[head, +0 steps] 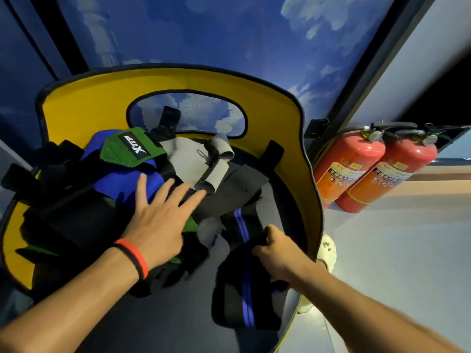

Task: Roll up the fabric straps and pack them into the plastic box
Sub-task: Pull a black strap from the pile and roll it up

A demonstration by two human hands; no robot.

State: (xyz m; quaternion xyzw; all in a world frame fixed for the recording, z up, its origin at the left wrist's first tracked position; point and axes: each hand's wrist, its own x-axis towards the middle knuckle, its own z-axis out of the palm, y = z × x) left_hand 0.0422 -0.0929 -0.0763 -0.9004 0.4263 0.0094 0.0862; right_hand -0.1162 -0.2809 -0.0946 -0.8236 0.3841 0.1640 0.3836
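Your lone head camera looks forward and down, close over left hand (158, 220) and right hand (277, 253), toward the far wall of the yellow-walled bin (84, 103).

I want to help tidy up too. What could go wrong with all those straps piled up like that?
1. The right hand grips the black strap with blue stripes, which runs up toward the pile; pulling might drag the grey strap or others along.
2. The left hand only lies flat on the pile, so it may not hold things back.
3. That strap loops loosely, so a roll could come out sloppy.
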